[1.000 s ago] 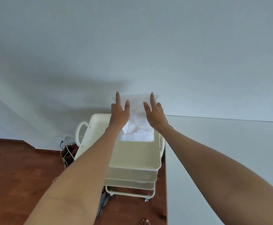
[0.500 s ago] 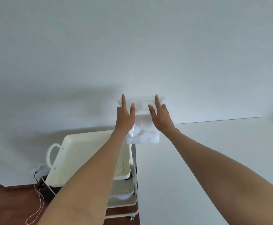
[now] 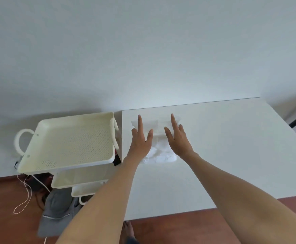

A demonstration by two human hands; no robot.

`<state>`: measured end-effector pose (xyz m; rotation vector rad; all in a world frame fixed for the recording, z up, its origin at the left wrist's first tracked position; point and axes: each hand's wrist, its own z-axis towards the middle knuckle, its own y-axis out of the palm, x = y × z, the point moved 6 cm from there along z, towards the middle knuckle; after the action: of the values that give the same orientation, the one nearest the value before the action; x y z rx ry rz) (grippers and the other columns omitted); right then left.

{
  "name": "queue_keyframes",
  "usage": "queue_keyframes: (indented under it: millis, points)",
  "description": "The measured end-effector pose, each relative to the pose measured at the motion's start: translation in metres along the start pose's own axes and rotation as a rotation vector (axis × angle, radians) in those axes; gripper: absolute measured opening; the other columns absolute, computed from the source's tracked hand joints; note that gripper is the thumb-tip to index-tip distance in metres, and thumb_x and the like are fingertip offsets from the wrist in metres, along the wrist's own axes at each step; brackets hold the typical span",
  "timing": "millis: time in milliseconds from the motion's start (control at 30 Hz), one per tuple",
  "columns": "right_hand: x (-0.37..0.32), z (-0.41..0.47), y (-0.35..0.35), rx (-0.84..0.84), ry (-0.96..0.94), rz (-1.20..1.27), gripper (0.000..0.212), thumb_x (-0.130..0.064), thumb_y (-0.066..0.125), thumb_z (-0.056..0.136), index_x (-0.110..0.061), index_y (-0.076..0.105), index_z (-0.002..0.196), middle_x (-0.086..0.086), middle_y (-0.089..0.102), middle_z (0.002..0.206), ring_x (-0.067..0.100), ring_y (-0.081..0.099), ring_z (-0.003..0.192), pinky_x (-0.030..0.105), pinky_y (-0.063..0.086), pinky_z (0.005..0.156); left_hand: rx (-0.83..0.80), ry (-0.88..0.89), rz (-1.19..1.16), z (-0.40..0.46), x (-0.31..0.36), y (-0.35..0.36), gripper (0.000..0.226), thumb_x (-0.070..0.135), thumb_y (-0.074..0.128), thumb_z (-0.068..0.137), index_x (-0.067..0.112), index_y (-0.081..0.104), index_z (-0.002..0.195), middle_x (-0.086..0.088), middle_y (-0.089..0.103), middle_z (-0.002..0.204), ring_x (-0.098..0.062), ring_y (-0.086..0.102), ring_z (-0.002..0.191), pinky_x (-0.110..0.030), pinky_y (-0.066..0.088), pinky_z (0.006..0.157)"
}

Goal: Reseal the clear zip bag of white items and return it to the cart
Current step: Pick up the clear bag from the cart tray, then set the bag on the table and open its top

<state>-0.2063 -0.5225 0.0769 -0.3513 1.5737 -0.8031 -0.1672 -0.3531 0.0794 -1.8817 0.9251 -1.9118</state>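
Both hands spread flat, left hand [image 3: 140, 142] and right hand [image 3: 177, 139] press one clear zip bag [image 3: 158, 154] on the white table [image 3: 222, 155] beside the three-tier cart [image 3: 69, 140], its seal and contents' count unreadable.

Head view looks down over table [image 3: 231, 155]

Soft, even daylight, fairly bright; the wall [image 3: 143, 50] grades to grey shadow at lower left behind the cart [image 3: 69, 143]. The white bag [image 3: 158, 155] nearly vanishes against the pale tabletop [image 3: 231, 147]. Wide-angle bending stretches the forearms at the bottom edge; slight softness overall
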Motion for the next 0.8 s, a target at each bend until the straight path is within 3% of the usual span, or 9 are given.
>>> queue_keyframes:
  millis: [133,200,267,333,433,533,600,700,800]
  points:
    - [0.021,-0.026,0.0,0.004,-0.024,0.008,0.065,-0.055,0.039,0.104,-0.057,0.001,0.157,0.012,0.049,0.141,0.038,0.058,0.11,0.037,0.04,0.083,-0.047,0.005,0.001,-0.027,-0.012,0.019,0.066,0.067,0.03,0.099,0.066,-0.017,0.145,-0.014,0.042,0.138,-0.022,0.055,0.1,-0.035,0.035,0.086]
    - [0.025,-0.036,-0.006,0.058,-0.005,0.025,0.065,-0.06,0.04,0.102,-0.061,0.001,0.155,0.01,0.05,0.143,0.041,0.057,0.117,0.039,0.042,0.084,-0.022,0.013,0.019,-0.036,-0.011,0.018,0.066,0.066,0.031,0.1,0.065,-0.016,0.146,-0.013,0.046,0.139,-0.021,0.057,0.101,-0.035,0.036,0.087]
    - [0.026,-0.042,-0.013,0.122,0.004,0.048,0.065,-0.063,0.041,0.101,-0.061,0.004,0.154,0.006,0.051,0.142,0.035,0.058,0.119,0.038,0.044,0.085,0.027,0.01,0.064,-0.041,-0.008,0.012,0.067,0.065,0.03,0.1,0.061,-0.015,0.149,-0.013,0.05,0.143,-0.03,0.06,0.115,-0.037,0.039,0.09]
    - [0.024,-0.045,-0.02,0.167,-0.004,0.073,0.064,-0.062,0.043,0.1,-0.057,0.011,0.156,0.001,0.054,0.134,0.028,0.061,0.113,0.034,0.046,0.085,0.079,0.017,0.142,-0.045,-0.003,0.004,0.066,0.064,0.027,0.101,0.057,-0.015,0.151,-0.012,0.055,0.14,-0.035,0.06,0.12,-0.042,0.045,0.093]
    - [0.019,-0.043,-0.028,0.177,-0.034,0.047,0.062,-0.058,0.044,0.101,-0.048,0.022,0.158,-0.001,0.055,0.116,0.026,0.063,0.096,0.038,0.053,0.082,0.116,0.064,0.28,-0.053,0.005,-0.007,0.065,0.064,0.022,0.1,0.053,-0.013,0.154,-0.011,0.064,0.116,-0.034,0.065,0.105,-0.045,0.052,0.089]
    - [0.014,-0.041,-0.034,0.155,-0.066,-0.033,0.057,-0.053,0.048,0.102,-0.039,0.036,0.156,-0.001,0.056,0.111,0.03,0.063,0.088,0.044,0.056,0.081,0.142,0.093,0.393,-0.051,0.01,-0.014,0.065,0.061,0.022,0.102,0.047,-0.008,0.157,-0.011,0.063,0.11,-0.033,0.065,0.102,-0.054,0.05,0.095]
    - [0.013,-0.042,-0.037,0.157,-0.085,-0.043,0.052,-0.05,0.053,0.101,-0.034,0.047,0.151,0.0,0.057,0.111,0.03,0.064,0.087,0.044,0.056,0.081,0.161,0.097,0.435,-0.048,0.014,-0.016,0.065,0.059,0.024,0.103,0.043,-0.002,0.159,-0.012,0.061,0.114,-0.035,0.062,0.107,-0.054,0.051,0.095]
    - [0.011,-0.047,-0.04,0.194,-0.149,-0.044,0.043,-0.043,0.062,0.099,-0.026,0.063,0.139,0.004,0.061,0.109,0.029,0.066,0.083,0.045,0.057,0.077,0.185,0.133,0.541,-0.04,0.018,-0.016,0.064,0.056,0.029,0.104,0.037,0.009,0.161,-0.014,0.049,0.138,-0.037,0.058,0.116,-0.051,0.048,0.099]
    - [0.008,-0.053,-0.039,0.222,-0.245,-0.106,0.034,-0.034,0.068,0.098,-0.022,0.072,0.129,0.007,0.063,0.105,0.03,0.065,0.075,0.046,0.056,0.074,0.237,0.297,0.726,-0.035,0.028,-0.014,0.063,0.053,0.034,0.104,0.028,0.022,0.161,-0.016,0.044,0.144,-0.037,0.054,0.12,-0.049,0.043,0.105]
